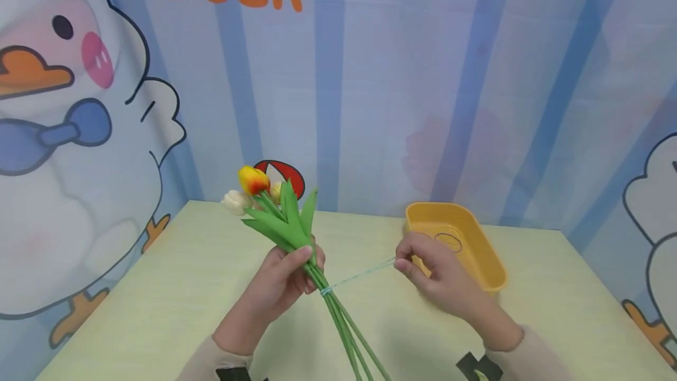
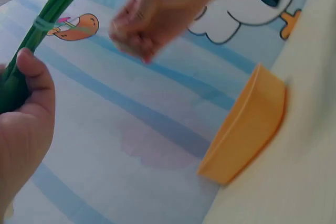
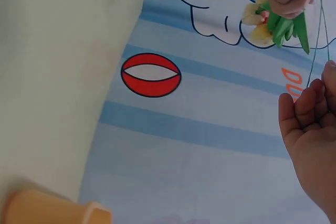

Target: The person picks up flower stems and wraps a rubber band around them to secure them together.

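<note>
Head view, artificial tulip bunch [image 1: 288, 233] tilted above a pale table [image 1: 174, 293], left hand [image 1: 280, 284] with fingers clamped round its green stems, thin bluish band [image 1: 326, 291] looped about them just below, stretched taut rightward, right hand [image 1: 441, 275] pinching its end between fingertips, yellow tray [image 1: 489, 260] partly behind.

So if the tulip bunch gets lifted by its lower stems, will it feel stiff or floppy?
Probably fairly stiff: the lower stems of the tulip bunch run nearly straight. They may splay or twist, since they fan out below the thin band. The leaves look broad and thin, so they'd likely bend if squeezed.
</note>
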The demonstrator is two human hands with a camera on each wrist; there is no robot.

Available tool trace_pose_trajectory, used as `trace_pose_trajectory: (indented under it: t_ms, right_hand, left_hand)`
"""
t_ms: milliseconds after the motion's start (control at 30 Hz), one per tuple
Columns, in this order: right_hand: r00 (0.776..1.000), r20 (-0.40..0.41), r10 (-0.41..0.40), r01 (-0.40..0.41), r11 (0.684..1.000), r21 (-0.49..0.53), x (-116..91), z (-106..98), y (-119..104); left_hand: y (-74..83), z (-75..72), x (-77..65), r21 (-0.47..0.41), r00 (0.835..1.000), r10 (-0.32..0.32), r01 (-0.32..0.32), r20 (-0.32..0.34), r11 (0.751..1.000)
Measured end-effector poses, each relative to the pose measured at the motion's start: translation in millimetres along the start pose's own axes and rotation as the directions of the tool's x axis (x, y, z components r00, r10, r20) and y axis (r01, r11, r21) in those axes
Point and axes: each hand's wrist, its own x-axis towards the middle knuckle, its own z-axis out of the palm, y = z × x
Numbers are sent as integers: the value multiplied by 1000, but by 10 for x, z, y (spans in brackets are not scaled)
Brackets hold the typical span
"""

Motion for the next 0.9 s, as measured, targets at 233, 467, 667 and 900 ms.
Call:
trace_pose_trajectory:
  t_ms: [233, 467, 667, 900]
  right_hand:
    - [958, 111, 264, -286, 901, 327, -157, 405, 113]
    - [861, 111, 497, -503, 796, 336, -124, 863, -157]
    - [900, 23, 435, -414, 839, 353, -141, 1151, -346]
    - [948, -13, 318, -310, 932, 185, -51, 959, -470]
  left_hand:
    - [-44, 128, 87, -159, 971, -55, 18, -232, 987]
    - [-160, 183, 141, -85, 881, -26, -16, -472, 996]
    - [-287, 135, 114, 159, 824, 117, -33, -555, 987]
    - [-345, 57, 31, 638, 885, 329, -49, -329, 769]
